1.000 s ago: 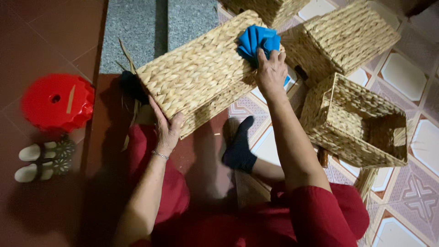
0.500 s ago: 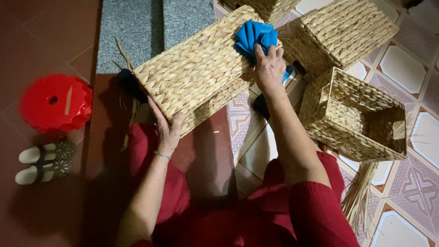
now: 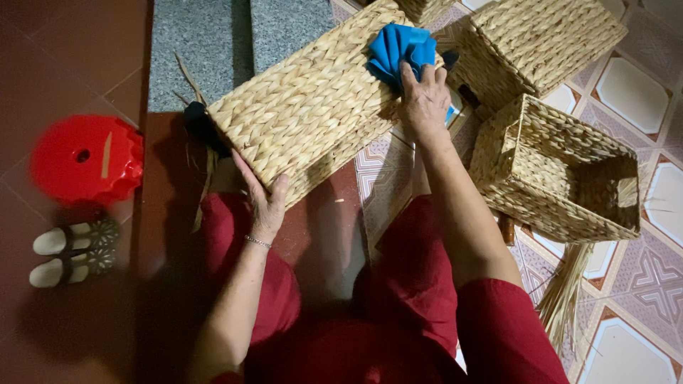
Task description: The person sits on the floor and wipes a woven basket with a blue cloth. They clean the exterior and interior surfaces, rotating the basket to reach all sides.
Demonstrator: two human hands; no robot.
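Observation:
A large woven straw basket (image 3: pixel 313 114) lies upside down across my lap, its flat bottom facing up. My left hand (image 3: pixel 262 206) grips its near lower edge, fingers spread against the side. My right hand (image 3: pixel 423 99) presses a crumpled blue cloth (image 3: pixel 398 50) onto the basket's far right corner. My red-trousered legs are below the basket.
An open woven basket (image 3: pixel 562 171) lies on its side at the right, another upturned basket (image 3: pixel 548 39) behind it. Loose straw (image 3: pixel 565 299) trails on the patterned tiles. A red plastic stool (image 3: pixel 85 160) and a pair of sandals (image 3: pixel 67 252) sit at the left.
My right hand with the blue cloth has slid slightly up and left along the basket's corner. My right leg, earlier stretched out with a dark sock, is drawn in. The left hand stays put.

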